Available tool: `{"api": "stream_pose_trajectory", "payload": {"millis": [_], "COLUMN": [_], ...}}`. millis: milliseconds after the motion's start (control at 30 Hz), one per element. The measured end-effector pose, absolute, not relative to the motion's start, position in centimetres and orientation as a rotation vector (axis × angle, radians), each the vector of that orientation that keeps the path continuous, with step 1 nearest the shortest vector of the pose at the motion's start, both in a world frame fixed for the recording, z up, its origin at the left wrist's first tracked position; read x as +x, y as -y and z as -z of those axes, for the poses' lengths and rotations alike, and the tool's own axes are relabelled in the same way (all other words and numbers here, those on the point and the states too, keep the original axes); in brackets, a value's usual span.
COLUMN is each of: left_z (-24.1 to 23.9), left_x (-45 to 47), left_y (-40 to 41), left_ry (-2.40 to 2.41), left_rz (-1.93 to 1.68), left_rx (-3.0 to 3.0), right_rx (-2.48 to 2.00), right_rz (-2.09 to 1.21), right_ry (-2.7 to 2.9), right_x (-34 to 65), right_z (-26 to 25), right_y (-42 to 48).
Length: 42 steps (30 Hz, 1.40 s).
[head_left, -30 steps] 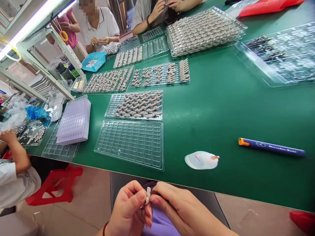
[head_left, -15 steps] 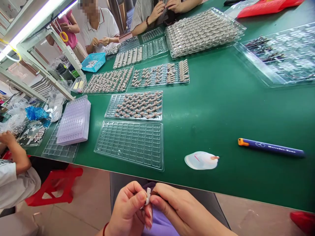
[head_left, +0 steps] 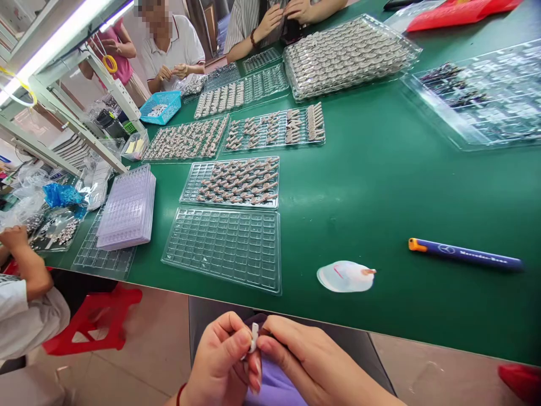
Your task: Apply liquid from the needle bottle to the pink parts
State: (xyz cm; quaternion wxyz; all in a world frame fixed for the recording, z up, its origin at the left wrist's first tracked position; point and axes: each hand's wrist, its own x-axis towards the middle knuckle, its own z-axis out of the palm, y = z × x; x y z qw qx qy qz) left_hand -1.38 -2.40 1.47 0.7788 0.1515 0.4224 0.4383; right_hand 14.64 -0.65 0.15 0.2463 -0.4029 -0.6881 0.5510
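Low in the view, over my lap and just off the table's front edge, my left hand (head_left: 223, 356) pinches a small white plastic piece (head_left: 254, 336) between thumb and forefinger. Close against it, my right hand (head_left: 315, 356) is closed in a pinch. A bit of something brown shows at its fingertips beside the white piece, mostly hidden by the fingers. Nearest to both hands on the table lies a clear compartment tray (head_left: 224, 248) with nothing in its pockets. Behind it stands another clear tray (head_left: 192, 183), largely filled with rows of small beige-brown parts (head_left: 240, 181).
A blue pen-shaped tool (head_left: 469, 255) and a white rounded pad (head_left: 344, 276) lie on the green table (head_left: 359, 197). Stacked trays (head_left: 127, 206) stand left; a tall stack of filled trays (head_left: 350, 56) is at the back. Co-workers' hands (head_left: 270, 20) are across the table.
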Motion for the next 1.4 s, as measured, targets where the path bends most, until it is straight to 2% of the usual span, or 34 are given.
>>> {"api": "stream_pose_trajectory", "payload": {"millis": [1400], "left_z": [-1.16], "left_x": [-1.45], "left_y": [2.42], "left_ry": [-0.903], "left_rz": [-0.954], "left_rx": [0.32], "right_rx": [-1.093], "right_rz": [-1.433], "right_ry": [1.889], "right_x": [14.58], "right_z": [-0.28], "right_y": [0.6]}}
